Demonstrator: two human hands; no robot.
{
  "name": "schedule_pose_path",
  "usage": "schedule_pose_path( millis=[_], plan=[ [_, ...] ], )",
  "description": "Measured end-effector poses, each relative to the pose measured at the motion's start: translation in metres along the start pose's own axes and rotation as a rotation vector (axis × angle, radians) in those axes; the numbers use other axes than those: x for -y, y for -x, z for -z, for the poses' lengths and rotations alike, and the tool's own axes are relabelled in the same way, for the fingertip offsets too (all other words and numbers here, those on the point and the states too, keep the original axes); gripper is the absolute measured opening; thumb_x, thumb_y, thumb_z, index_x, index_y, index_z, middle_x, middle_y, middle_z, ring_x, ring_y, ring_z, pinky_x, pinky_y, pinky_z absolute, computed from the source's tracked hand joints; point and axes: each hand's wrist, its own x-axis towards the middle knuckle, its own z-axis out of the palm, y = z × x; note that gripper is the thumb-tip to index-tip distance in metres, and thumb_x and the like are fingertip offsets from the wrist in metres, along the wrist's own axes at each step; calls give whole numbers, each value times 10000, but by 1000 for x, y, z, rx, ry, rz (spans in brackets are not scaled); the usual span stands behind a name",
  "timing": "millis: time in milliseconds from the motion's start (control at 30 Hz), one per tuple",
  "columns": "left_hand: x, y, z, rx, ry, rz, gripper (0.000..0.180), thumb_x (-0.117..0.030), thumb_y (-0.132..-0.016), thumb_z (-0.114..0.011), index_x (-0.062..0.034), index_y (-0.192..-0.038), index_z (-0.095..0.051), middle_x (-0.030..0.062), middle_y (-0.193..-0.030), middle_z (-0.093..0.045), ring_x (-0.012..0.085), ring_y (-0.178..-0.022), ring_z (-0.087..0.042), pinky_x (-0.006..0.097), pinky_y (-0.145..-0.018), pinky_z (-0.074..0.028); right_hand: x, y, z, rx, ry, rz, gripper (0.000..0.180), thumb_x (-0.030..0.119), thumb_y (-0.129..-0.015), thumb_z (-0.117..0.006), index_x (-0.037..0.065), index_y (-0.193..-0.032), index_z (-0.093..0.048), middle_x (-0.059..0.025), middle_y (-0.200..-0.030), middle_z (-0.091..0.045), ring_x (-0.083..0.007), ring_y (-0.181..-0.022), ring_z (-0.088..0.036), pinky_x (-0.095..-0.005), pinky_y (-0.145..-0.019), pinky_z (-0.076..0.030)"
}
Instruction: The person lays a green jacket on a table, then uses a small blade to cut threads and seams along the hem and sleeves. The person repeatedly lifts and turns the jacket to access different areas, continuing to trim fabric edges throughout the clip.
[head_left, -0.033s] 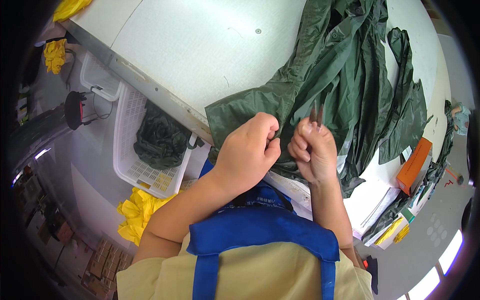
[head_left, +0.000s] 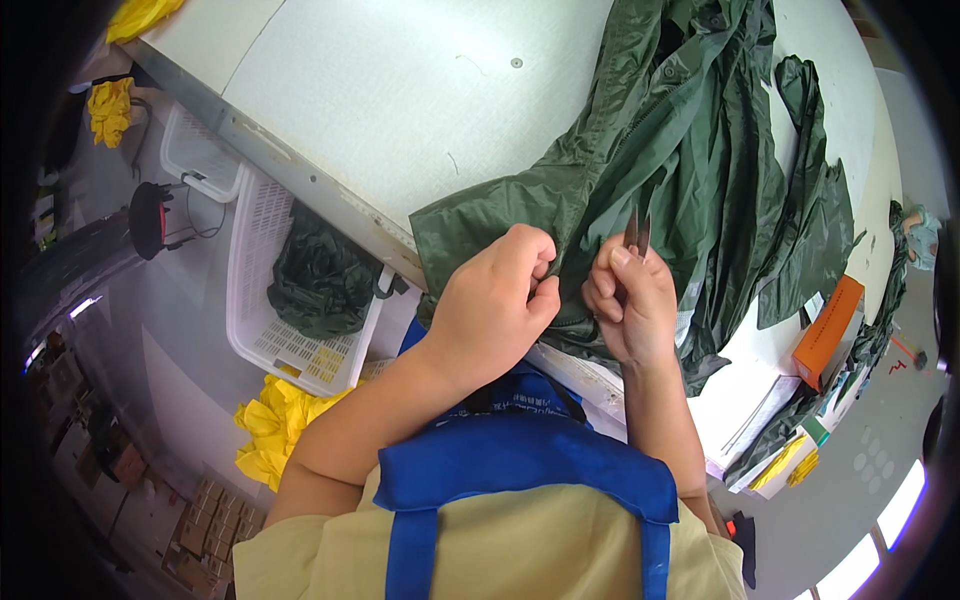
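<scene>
A dark green garment (head_left: 640,150) with a zip and snap fasteners lies rumpled over the white table, looking like a raincoat. At its lower left edge my left hand (head_left: 497,297) is closed, thumb against curled fingers, pinching the green fabric; the exact bit held is mostly hidden. Just to the right, my right hand (head_left: 630,297) is closed around small thread snips (head_left: 637,236). Their two pointed blades stick up past the thumb, slightly apart, in front of the green cloth. A small gap separates the two hands.
The white table (head_left: 400,110) has a metal edge at left. Below it stand white plastic baskets (head_left: 240,290), one holding dark green cloth (head_left: 322,275). Yellow cloth (head_left: 280,425) lies nearby. An orange box (head_left: 828,333) and papers (head_left: 755,425) are at right, a stool (head_left: 150,220) far left.
My right hand and the snips have shifted slightly to the right, and the blades appear a little closer together. My left hand and the garment look the same.
</scene>
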Motion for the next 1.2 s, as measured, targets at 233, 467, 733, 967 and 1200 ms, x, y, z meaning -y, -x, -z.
schedule_pose_path(
  millis=[233,467,733,967,1200],
  plan=[
    [-3,-1,2,3,100,50,265,-43,-795,-654,-36,-992,-476,109,-727,-574,250,-591,-599,336,-544,-479,21,-22,2,193,1140,536,338,-48,-752,-666,47,-1076,-657,-36,-747,-547,-120,-653,-490,-250,-568,-399],
    [8,-11,4,-69,-31,84,151,-107,-818,-657,-41,-888,-541,81,-623,-579,238,-560,-598,323,-513,-459,14,-33,1,105,902,369,278,10,-827,-651,-6,-1101,-611,-42,-907,-641,-89,-810,-570,-229,-735,-463],
    [34,-12,8,-89,266,262,42,-41,-908,-573,-20,-876,-591,-38,-741,-547,30,-645,-462,193,-600,-399,-1,-25,11,79,940,315,256,65,-834,-664,0,-1074,-603,-43,-852,-622,-80,-772,-560,-229,-708,-458],
    [36,-6,4,-104,460,405,52,-88,-948,-530,-50,-932,-563,-42,-753,-512,7,-617,-411,173,-524,-328,14,-18,-10,101,1345,516,294,137,-788,-723,34,-1038,-609,-104,-828,-639,-210,-700,-643,-306,-635,-519],
    [27,-3,7,-139,357,360,61,-61,-908,-557,-1,-897,-563,48,-754,-575,109,-662,-531,264,-629,-452,11,-13,-20,145,1597,838,274,131,-730,-732,64,-977,-633,-67,-748,-614,-245,-616,-609,-348,-555,-493]
  ],
)
